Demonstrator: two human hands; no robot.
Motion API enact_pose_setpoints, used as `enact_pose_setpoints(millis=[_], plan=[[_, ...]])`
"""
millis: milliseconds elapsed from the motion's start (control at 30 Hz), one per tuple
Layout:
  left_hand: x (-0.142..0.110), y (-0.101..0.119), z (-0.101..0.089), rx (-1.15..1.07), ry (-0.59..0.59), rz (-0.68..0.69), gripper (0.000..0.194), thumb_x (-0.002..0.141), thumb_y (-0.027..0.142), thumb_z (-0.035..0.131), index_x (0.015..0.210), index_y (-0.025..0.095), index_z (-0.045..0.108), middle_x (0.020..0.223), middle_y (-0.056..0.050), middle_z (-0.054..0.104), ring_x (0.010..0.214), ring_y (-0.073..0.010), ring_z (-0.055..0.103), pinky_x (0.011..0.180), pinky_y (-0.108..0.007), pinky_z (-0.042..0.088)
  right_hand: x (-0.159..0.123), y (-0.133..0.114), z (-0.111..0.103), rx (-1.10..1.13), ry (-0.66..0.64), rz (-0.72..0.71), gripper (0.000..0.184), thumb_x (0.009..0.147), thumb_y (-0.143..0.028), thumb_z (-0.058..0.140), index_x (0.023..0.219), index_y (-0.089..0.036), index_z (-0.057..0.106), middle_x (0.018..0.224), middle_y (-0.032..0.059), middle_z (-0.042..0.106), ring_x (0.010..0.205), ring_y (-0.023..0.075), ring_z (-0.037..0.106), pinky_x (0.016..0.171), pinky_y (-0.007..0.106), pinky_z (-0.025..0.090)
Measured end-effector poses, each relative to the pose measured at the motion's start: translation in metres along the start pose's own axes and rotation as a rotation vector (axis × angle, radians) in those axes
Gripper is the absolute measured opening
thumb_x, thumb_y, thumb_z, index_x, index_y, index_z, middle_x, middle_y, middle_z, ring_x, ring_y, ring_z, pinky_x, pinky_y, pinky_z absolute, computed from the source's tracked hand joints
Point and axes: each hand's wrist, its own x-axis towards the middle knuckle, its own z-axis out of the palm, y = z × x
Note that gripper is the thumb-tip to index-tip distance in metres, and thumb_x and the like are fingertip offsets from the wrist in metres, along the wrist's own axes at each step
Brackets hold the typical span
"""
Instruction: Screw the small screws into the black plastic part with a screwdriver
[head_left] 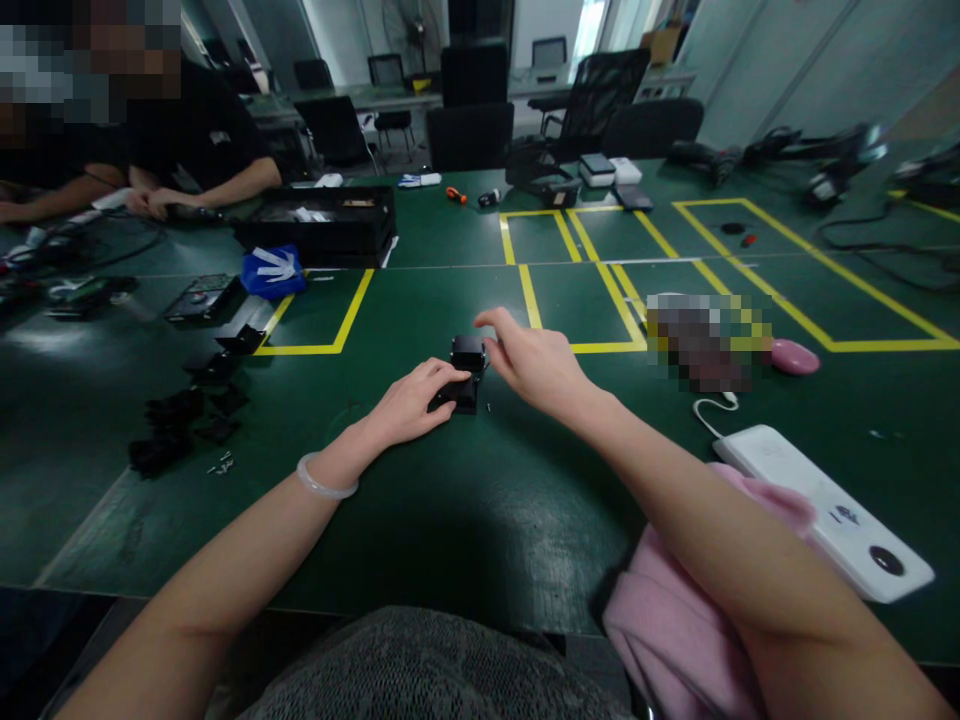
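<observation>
A small black boxy part (466, 352) stands on the green table (465, 500) straight ahead of me, with a flatter black piece (459, 397) in front of it. My left hand (415, 402), with a pale bangle at the wrist, lies over the flat piece and its fingers press down on it. To the right, my right hand (534, 362) reaches the top right corner of the boxy part, its fingers curled in a pinch; whether something is between them is hidden. A tiny screw (490, 406) lies just right of the parts.
Several loose black parts (187, 405) and screws (222, 463) lie at the left. A white power bank (825, 508) and pink cloth (675, 610) sit at my right elbow. A pink object (793, 356), black tray (322, 222), blue bag (274, 270) and another person's hands (154, 202) are farther off.
</observation>
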Motion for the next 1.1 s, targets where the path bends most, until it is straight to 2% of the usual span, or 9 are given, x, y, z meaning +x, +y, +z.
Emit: enact_pose_setpoints(millis=[233,400,600,733,867,1100], plan=[[0.0004,0.0006,-0.0001,0.029,-0.008,-0.006,0.043,0.091,0.024,0.053,0.134,0.023,0.052,0.129,-0.010,0.055,0.117,-0.0274,0.057,0.095,-0.044,0.053,0.0023,-0.0026,-0.0042,-0.075,-0.064,0.033,0.042,0.104,-0.040,0.027,0.115,-0.019,0.062,0.084,0.0074,0.074,0.071,0.0194,0.065,0.057,0.028,0.021],[0.0001,0.0006,0.0000,0.057,0.008,0.009,0.042,0.091,0.024,0.053,0.133,0.023,0.053,0.129,-0.010,0.055,0.117,-0.0269,0.057,0.094,-0.043,0.053,0.0021,-0.0023,-0.0051,-0.015,-0.051,0.023,0.039,0.102,-0.033,0.029,0.126,-0.019,0.057,0.088,0.0068,0.074,0.073,0.0188,0.065,0.059,0.027,0.025],[-0.0004,-0.0002,0.0007,0.100,0.034,0.043,0.042,0.089,0.022,0.053,0.132,0.021,0.055,0.130,-0.011,0.055,0.116,-0.0274,0.055,0.094,-0.043,0.053,0.0013,-0.0018,-0.0053,-0.055,-0.043,0.030,0.042,0.104,-0.039,0.027,0.115,-0.018,0.062,0.084,0.0074,0.073,0.070,0.0180,0.063,0.058,0.028,0.022],[-0.0003,-0.0019,0.0017,0.115,0.079,0.087,0.042,0.088,0.020,0.055,0.130,0.018,0.057,0.128,-0.012,0.055,0.115,-0.0278,0.053,0.097,-0.045,0.051,0.0031,-0.0019,-0.0046,-0.075,-0.067,0.072,0.040,0.103,-0.034,0.028,0.119,-0.018,0.061,0.083,0.0075,0.073,0.068,0.0175,0.062,0.057,0.028,0.021],[0.0002,-0.0031,0.0017,0.098,0.091,0.084,0.042,0.087,0.021,0.056,0.129,0.019,0.058,0.124,-0.012,0.054,0.111,-0.0273,0.053,0.095,-0.045,0.050,0.0035,0.0007,-0.0011,0.003,-0.029,0.046,0.038,0.100,-0.029,0.031,0.126,-0.017,0.056,0.085,0.0066,0.073,0.069,0.0164,0.062,0.058,0.027,0.023],[0.0000,-0.0037,0.0012,0.076,0.078,0.068,0.043,0.087,0.021,0.055,0.130,0.019,0.059,0.122,-0.011,0.054,0.109,-0.0267,0.053,0.094,-0.044,0.050,0.0034,0.0016,-0.0008,-0.009,-0.034,0.049,0.038,0.102,-0.036,0.032,0.121,-0.018,0.060,0.083,0.0063,0.073,0.071,0.0179,0.063,0.058,0.027,0.022]])
